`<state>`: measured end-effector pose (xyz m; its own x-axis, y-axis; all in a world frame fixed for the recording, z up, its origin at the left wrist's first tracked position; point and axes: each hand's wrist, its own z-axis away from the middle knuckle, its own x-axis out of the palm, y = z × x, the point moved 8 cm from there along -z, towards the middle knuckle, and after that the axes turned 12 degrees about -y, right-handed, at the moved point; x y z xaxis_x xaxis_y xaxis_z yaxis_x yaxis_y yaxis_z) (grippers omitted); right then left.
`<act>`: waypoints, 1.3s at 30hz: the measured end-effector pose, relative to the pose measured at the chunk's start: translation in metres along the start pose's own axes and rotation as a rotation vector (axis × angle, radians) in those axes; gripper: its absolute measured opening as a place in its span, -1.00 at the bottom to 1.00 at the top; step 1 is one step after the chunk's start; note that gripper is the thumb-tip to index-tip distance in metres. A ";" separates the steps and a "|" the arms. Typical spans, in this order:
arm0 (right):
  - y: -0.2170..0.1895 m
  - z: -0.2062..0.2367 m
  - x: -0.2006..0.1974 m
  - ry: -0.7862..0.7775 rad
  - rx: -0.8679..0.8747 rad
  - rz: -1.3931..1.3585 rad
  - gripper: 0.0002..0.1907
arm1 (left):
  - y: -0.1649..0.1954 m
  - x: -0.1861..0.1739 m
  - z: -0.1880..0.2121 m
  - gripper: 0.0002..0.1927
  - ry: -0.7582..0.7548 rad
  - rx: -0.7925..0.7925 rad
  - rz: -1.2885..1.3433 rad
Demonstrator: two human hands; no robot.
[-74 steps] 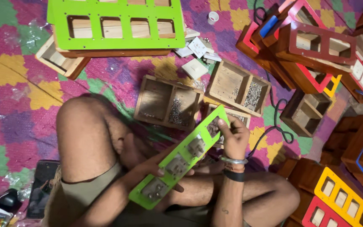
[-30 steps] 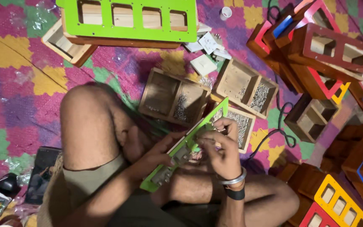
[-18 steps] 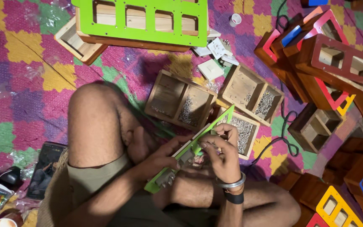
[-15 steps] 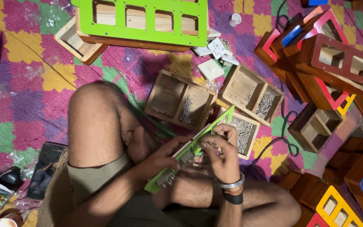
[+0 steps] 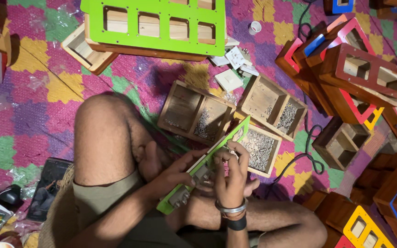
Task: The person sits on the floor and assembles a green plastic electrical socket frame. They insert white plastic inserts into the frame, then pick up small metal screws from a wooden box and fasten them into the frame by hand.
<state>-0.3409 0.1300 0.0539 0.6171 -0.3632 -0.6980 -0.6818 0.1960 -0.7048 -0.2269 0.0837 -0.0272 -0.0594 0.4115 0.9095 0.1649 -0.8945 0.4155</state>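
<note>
Left hand (image 5: 173, 172) gripping a long lime-green cut-out panel (image 5: 207, 167) from below, right hand (image 5: 229, 177) pinching its upper edge — wooden two-compartment screw tray (image 5: 196, 112) just beyond, knee alongside.

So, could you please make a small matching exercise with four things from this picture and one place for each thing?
Things:
1. green panel strip
2. large green panel
3. tray of screws
4. wrist bangle

Places:
A. lying on the mat at the top of the view
B. on the right hand's wrist
C. held between the left hand and the right hand
D. on the mat just beyond the hands

Pairs: 1-C, 2-A, 3-D, 4-B
</note>
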 end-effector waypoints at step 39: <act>0.126 0.033 0.001 0.459 0.312 -0.532 -0.73 | -0.015 -0.003 -0.004 -0.23 0.017 -0.033 -0.431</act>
<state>-0.4137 0.1844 -0.0395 0.5598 -0.8088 -0.1801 -0.1538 0.1122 -0.9817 -0.2336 0.0957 -0.0359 -0.1321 0.7463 0.6524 0.0897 -0.6465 0.7577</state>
